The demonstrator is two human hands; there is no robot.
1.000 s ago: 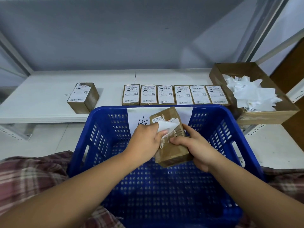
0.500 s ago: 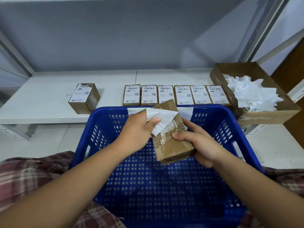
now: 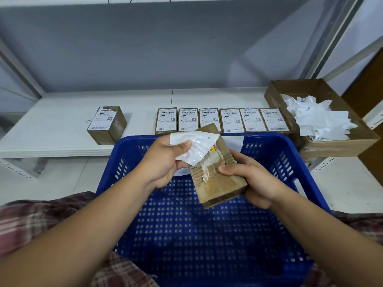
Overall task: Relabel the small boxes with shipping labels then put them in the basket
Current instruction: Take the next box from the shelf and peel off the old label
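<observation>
A small brown cardboard box (image 3: 219, 183) is held tilted over the blue basket (image 3: 207, 235) by my right hand (image 3: 250, 179), which grips its right side. My left hand (image 3: 163, 160) pinches a white label (image 3: 194, 148) that is peeled most of the way off the box's top; torn paper residue shows where it was stuck. Several labelled boxes (image 3: 221, 120) lie in a row on the white shelf (image 3: 51, 131) behind the basket. One more labelled box (image 3: 106, 124) stands apart to the left.
An open cardboard carton (image 3: 342, 146) with crumpled white label scraps (image 3: 319, 119) sits at the right end of the shelf. A white sheet is tucked against the basket's far wall. Plaid cloth (image 3: 31, 220) covers my lap on both sides of the basket.
My left hand has pulled the label up and leftward, peeling more of it off the box. The box has tilted slightly in my right hand.
</observation>
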